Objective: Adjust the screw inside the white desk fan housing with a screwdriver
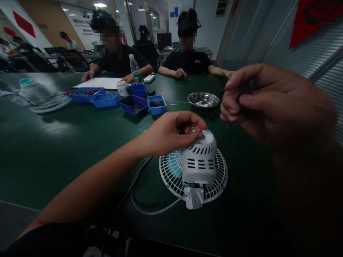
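A white fan motor housing (199, 162) with vent slots stands on a round white fan grille (171, 178) that lies on the green table; turquoise blades show through the grille. On top of the housing rests my left hand (182, 130), its thumb and forefinger pinched together at the upper face; whatever they hold is too small to name. Raised to the right, my right hand (273, 103) is closed around a screwdriver (225, 130). Its dark handle is mostly hidden by the fingers, and the thin shaft points down, apart from the housing. A white block-shaped part (194, 198) sits at the housing's near side.
A pale cable (158, 213) loops left of the fan. Beyond stand blue bins (134, 106), a metal bowl (203, 100) with small white parts, and a water bottle (136, 69). Another fan assembly (48, 100) lies far left. Two people sit across the table (80, 142).
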Motion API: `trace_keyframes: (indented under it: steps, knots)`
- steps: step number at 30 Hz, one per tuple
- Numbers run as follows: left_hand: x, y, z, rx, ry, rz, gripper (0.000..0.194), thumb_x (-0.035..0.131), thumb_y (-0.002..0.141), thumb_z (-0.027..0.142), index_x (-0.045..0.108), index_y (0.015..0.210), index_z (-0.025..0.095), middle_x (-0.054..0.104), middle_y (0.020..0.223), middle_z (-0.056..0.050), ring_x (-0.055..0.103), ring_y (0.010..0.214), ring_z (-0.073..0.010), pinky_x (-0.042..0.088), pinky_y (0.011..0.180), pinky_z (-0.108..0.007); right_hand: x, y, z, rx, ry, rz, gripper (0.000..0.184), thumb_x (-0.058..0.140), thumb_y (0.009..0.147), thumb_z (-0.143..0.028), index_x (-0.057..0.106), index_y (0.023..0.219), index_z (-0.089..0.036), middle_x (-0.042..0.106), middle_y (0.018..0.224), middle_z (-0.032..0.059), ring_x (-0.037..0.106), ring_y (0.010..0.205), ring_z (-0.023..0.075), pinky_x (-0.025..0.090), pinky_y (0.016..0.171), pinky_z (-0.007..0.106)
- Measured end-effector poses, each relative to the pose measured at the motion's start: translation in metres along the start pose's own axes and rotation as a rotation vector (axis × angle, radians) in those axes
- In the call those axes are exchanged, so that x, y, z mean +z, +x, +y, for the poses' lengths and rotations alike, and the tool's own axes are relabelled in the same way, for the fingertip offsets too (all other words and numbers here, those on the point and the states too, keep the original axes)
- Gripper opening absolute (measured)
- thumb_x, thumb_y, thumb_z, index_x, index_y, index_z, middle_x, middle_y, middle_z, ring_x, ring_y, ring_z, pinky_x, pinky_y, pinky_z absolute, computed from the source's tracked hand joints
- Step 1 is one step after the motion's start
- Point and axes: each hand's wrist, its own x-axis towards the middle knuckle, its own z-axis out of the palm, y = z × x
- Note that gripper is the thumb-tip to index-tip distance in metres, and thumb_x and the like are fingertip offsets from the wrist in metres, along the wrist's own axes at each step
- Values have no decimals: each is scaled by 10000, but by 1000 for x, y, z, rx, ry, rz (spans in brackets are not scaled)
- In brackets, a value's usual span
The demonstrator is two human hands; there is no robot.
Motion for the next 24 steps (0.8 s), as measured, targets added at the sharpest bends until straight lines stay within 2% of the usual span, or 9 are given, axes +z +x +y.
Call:
trace_keyframes:
  steps: [2,4,6,8,12,16,24]
  knots:
    - [1,-1,-1,0,1,2,198,743,847,199,719,1025,115,590,783,-2,506,688,-84,408,587,-203,8,3,-5,-117,28,79,222,443,933,-62,582,926,-235,564,647,-44,588,595,111,525,614,273]
    - [2,-2,-2,14,12,10,222,744,848,189,711,1058,124,615,826,-13,523,714,-87,427,614,-207,13,4,-5,-236,43,117,200,427,1036,-121,567,1019,-262,591,743,-51,639,679,118,587,697,298]
    - [3,-2,-3,30,22,16,242,747,850,189,706,1082,131,640,864,-25,537,734,-91,444,638,-216,15,3,1,-347,101,155,106,495,1048,-203,563,999,-268,600,734,-49,627,648,128,564,620,306]
    - [3,-3,-4,37,26,21,252,752,850,194,703,1089,132,654,881,-33,540,741,-95,455,650,-225,17,1,8,-391,106,152,54,555,1027,-209,562,997,-253,616,717,-40,625,634,136,516,567,307]
    - [3,-4,-3,42,25,23,272,758,843,187,701,1102,128,666,882,-35,535,735,-96,466,654,-233,21,-2,17,-398,83,190,57,538,1045,-250,514,999,-274,615,746,-42,593,569,134,420,479,310]
    - [3,-4,-3,57,22,28,291,764,836,166,704,1119,127,681,892,-36,535,736,-93,468,658,-232,22,0,18,-410,60,210,63,528,1042,-255,501,991,-281,620,744,-47,600,559,129,470,494,300]
    - [5,-5,-3,57,1,31,292,763,835,152,707,1119,119,687,887,-32,546,730,-91,464,657,-238,19,2,22,-442,86,158,73,566,1038,-260,519,983,-267,608,730,-44,589,568,123,464,514,286]
